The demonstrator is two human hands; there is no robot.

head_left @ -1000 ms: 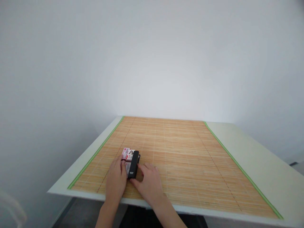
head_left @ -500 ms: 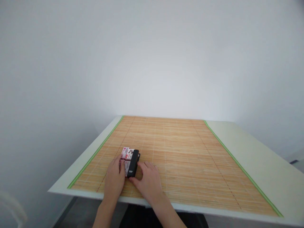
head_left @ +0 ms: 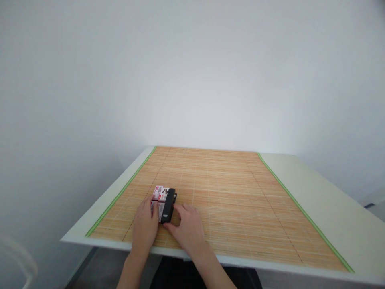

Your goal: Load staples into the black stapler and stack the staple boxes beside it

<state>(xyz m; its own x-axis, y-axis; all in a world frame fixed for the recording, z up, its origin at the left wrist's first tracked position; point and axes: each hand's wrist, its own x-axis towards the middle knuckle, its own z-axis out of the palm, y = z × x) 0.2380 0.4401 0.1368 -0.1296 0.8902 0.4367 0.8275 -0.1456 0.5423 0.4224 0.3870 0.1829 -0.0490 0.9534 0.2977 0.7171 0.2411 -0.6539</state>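
Note:
A black stapler [head_left: 168, 205] lies on the bamboo mat, left of the middle and close to the table's front edge. Against its left side are small red-and-white printed boxes [head_left: 160, 193], partly covered by my fingers. My left hand [head_left: 145, 222] is closed over the left side of these boxes, its thumb at the near box. From the right, my right hand [head_left: 188, 225] grips the stapler, thumb at its near end and fingertips along its right side. A small dark part shows beneath the stapler's right edge; what it is I cannot tell.
The bamboo mat [head_left: 228, 200] with green borders covers much of the white table [head_left: 315, 192]. A pale wall [head_left: 192, 80] stands behind the table. A pale curved object [head_left: 21, 255] shows at the lower left, off the table.
The view has shifted very slightly. Both hands keep their places on the boxes and the stapler.

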